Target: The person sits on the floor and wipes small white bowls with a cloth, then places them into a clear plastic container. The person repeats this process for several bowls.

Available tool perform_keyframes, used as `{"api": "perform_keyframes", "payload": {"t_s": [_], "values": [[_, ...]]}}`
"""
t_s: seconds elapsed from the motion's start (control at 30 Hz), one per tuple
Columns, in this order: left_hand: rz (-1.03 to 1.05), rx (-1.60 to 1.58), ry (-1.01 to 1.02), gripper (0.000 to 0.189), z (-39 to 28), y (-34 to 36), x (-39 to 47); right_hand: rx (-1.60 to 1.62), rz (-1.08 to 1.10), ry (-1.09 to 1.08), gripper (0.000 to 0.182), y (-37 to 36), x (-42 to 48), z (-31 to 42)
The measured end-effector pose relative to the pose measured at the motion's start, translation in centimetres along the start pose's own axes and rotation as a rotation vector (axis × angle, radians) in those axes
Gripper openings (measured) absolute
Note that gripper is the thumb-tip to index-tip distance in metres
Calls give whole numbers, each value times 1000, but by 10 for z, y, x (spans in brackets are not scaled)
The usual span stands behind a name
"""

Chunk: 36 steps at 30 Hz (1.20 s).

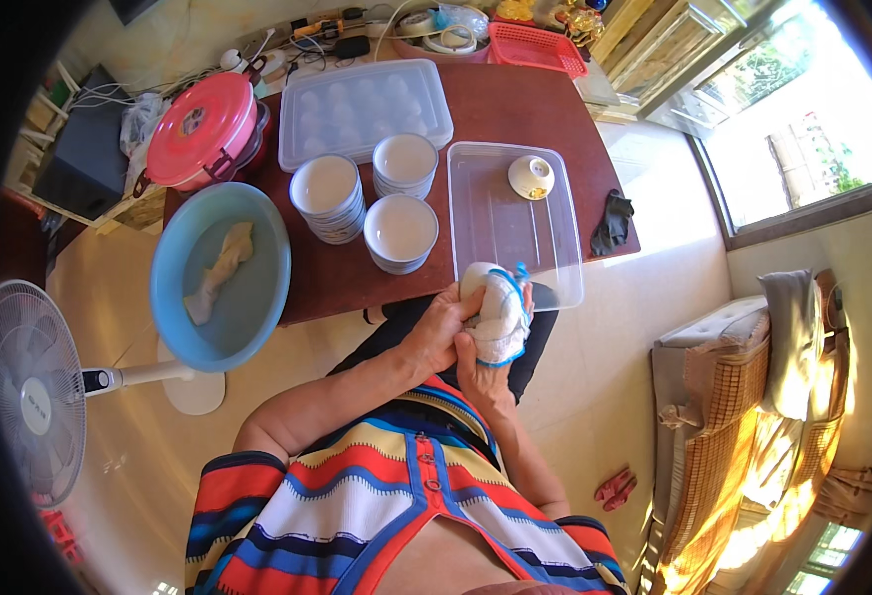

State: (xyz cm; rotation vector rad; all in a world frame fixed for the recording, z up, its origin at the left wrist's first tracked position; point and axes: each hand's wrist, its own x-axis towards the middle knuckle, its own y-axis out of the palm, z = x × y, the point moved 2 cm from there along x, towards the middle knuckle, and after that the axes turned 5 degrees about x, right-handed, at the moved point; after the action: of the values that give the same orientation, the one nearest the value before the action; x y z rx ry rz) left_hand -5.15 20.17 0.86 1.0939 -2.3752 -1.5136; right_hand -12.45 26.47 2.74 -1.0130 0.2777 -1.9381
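My left hand [438, 321] grips a white bowl [479, 277] from the left, its thumb pressed on a white cloth with blue edging [501, 316] wrapped over the bowl. From the right and below, my right hand [485, 375] holds the same cloth and bowl; some of its fingers are hidden behind them. Just beyond my hands lies a clear plastic tray [488, 216] with one small bowl [531, 178] upside down in it. Left of the tray stand stacks of white bowls [402, 227]. A blue basin [159, 297] holds water and a wet cloth [220, 271].
A lidded clear box [365, 108] with round things inside lies on the red-brown table [510, 97]. A pink lidded container [202, 130] is behind the basin, a standing fan [38, 401] at far left. A dark cloth [612, 223] lies at the table's right edge.
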Motion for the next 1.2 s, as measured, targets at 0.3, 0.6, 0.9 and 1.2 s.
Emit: {"api": "perform_keyframes", "payload": {"t_s": [0.3, 0.6, 0.9, 1.2], "values": [[-7, 349, 15, 32, 12, -9, -12, 725, 223, 716, 41, -7, 29, -57], [-23, 281, 24, 29, -2, -5, -11, 495, 209, 212, 37, -9, 15, -35], [-133, 253, 49, 29, -5, 3, -14, 659, -1, 502, 47, 2, 3, -37], [-270, 150, 83, 30, -14, -10, -14, 424, 68, 335, 48, 9, -23, -20]]}}
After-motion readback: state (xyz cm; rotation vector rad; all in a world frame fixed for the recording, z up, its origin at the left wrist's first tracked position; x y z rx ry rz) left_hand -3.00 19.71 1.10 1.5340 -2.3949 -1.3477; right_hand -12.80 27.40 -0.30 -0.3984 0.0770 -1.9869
